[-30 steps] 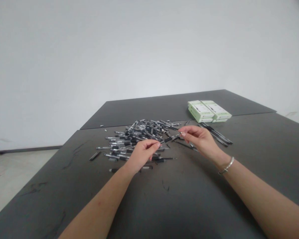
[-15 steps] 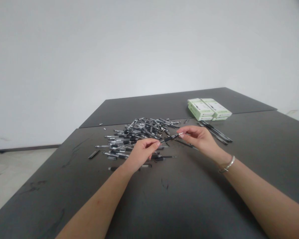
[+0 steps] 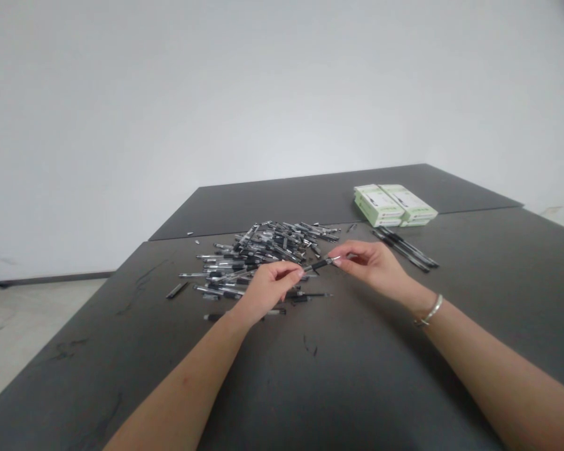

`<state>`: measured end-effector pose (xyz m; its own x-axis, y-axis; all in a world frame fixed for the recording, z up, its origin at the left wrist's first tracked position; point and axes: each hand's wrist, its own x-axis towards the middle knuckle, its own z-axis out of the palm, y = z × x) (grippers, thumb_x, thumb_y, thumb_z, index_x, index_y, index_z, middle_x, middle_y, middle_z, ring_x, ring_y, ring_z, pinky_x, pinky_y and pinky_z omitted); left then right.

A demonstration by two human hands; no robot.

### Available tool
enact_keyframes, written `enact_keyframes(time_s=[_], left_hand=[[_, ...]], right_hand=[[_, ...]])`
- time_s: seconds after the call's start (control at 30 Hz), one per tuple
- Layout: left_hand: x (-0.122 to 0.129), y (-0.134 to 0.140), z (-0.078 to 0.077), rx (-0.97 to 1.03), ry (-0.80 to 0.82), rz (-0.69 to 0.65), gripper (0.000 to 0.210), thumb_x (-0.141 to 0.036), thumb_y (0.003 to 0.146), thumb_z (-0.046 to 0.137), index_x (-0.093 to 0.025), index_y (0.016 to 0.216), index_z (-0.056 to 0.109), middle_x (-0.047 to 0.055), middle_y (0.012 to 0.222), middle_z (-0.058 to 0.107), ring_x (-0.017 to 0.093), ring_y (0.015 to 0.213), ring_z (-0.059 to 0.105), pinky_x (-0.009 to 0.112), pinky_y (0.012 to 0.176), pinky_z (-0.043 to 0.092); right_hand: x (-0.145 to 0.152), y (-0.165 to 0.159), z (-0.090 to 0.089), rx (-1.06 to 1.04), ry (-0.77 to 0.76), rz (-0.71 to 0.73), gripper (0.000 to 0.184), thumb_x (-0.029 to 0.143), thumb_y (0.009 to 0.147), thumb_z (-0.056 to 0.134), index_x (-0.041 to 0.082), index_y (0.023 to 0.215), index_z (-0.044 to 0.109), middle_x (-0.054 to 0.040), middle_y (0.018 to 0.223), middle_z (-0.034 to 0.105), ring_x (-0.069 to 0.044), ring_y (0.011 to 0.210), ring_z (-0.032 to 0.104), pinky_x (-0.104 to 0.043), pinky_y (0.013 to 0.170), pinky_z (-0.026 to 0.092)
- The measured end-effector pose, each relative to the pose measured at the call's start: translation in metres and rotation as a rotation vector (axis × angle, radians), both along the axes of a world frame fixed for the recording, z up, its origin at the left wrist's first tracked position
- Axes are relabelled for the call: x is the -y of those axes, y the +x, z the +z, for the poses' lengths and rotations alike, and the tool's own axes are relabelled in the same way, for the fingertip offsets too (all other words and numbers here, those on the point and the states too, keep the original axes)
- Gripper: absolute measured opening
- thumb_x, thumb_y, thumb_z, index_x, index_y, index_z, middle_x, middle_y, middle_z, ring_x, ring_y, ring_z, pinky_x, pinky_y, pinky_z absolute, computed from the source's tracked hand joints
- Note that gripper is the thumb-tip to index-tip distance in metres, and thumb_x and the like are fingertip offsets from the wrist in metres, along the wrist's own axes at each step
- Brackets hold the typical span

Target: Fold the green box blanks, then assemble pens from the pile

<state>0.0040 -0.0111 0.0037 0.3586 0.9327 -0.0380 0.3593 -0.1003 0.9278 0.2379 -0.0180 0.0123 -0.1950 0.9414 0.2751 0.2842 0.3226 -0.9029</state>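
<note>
My left hand [image 3: 273, 287] is closed in a pinch round one end of a pen [image 3: 318, 264] with a dark grip. My right hand [image 3: 372, 266] pinches the pen's other end, where a small silvery tip shows between the fingertips. The pen is held at a slant over the table, and its ends are partly covered by my fingers. Just beyond and left of my hands lies a heap of pens [image 3: 263, 250], clear and black, with loose caps among them. A single black pen cap [image 3: 177, 290] lies left of the heap.
Green and white boxes [image 3: 395, 205] are stacked at the back right of the dark table [image 3: 338, 376]. Several pens [image 3: 407, 249] lie side by side in front of them. Two small light bits [image 3: 197, 242] lie near the table seam. A pale wall stands behind.
My right hand has shifted slightly left, closer to my left hand along the pen. A thin dark stick seen below the right hand earlier no longer shows. My left hand has barely moved.
</note>
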Motion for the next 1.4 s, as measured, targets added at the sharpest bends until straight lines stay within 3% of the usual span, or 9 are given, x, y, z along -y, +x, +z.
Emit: enact_keyframes(time_s=[0.4,0.63,0.73,0.87,1.03,1.27,1.4], left_hand=[[0.0012,0.0015,0.001,0.004,0.044,0.011,0.029,-0.038,0.081,0.06,-0.014,0.092,0.071,-0.003,0.056,0.055,0.008,0.044,0.043,0.02,0.045,0.033],[0.0021,0.0016,0.0011,-0.012,0.076,0.02,0.025,-0.034,0.081,0.061,-0.015,0.092,0.072,-0.001,0.06,0.061,0.008,0.045,0.044,0.021,0.047,0.037],[0.0022,0.0019,0.0013,-0.025,0.078,0.011,0.025,-0.034,0.081,0.061,-0.015,0.092,0.072,-0.001,0.061,0.063,0.009,0.047,0.048,0.021,0.049,0.039],[0.0017,0.0014,0.0001,-0.027,0.08,0.011,0.024,-0.034,0.081,0.061,-0.016,0.091,0.072,0.0,0.063,0.065,0.01,0.048,0.05,0.022,0.05,0.04],[0.0009,0.0003,-0.0016,-0.035,0.086,0.021,0.026,-0.036,0.081,0.061,-0.016,0.094,0.072,0.001,0.066,0.066,0.01,0.051,0.052,0.022,0.051,0.041],[0.0009,0.0009,-0.0012,-0.041,0.086,0.026,0.023,-0.034,0.08,0.062,-0.016,0.092,0.072,0.001,0.066,0.067,0.011,0.053,0.054,0.022,0.051,0.042],[0.0007,0.0013,-0.002,-0.038,0.084,0.032,0.024,-0.035,0.08,0.062,-0.016,0.092,0.072,0.002,0.065,0.067,0.012,0.054,0.055,0.022,0.051,0.043]], right_hand=[[-0.0012,0.0,-0.0064,0.106,0.02,-0.013,0.023,0.037,0.082,0.063,0.016,0.088,0.071,-0.0055,0.084,0.071,-0.017,0.072,0.061,-0.028,0.066,0.046],[-0.0006,0.0001,-0.0043,0.317,0.074,0.008,0.04,0.044,0.091,0.049,0.015,0.066,0.062,-0.0009,0.06,0.059,-0.012,0.058,0.051,-0.024,0.055,0.037],[0.0004,0.0007,-0.0014,0.244,0.032,0.036,0.037,0.044,0.091,0.047,0.016,0.076,0.065,-0.0026,0.068,0.064,-0.014,0.063,0.056,-0.025,0.059,0.041],[0.0009,0.0011,-0.0001,0.038,-0.062,0.069,0.026,0.038,0.084,0.061,0.016,0.098,0.063,-0.0052,0.083,0.069,-0.016,0.072,0.061,-0.026,0.064,0.046],[-0.0015,0.0024,-0.0053,0.094,-0.055,0.055,0.019,0.034,0.082,0.062,0.016,0.085,0.066,-0.0048,0.077,0.069,-0.016,0.069,0.061,-0.026,0.063,0.046],[-0.0009,0.0011,-0.0064,0.323,0.012,0.05,0.039,0.042,0.092,0.046,0.017,0.066,0.06,-0.0009,0.06,0.061,-0.013,0.057,0.053,-0.024,0.057,0.039],[0.0011,0.0007,-0.0026,0.275,0.006,0.084,0.034,0.042,0.092,0.046,0.017,0.074,0.061,-0.0013,0.066,0.061,-0.013,0.061,0.054,-0.024,0.058,0.039]])
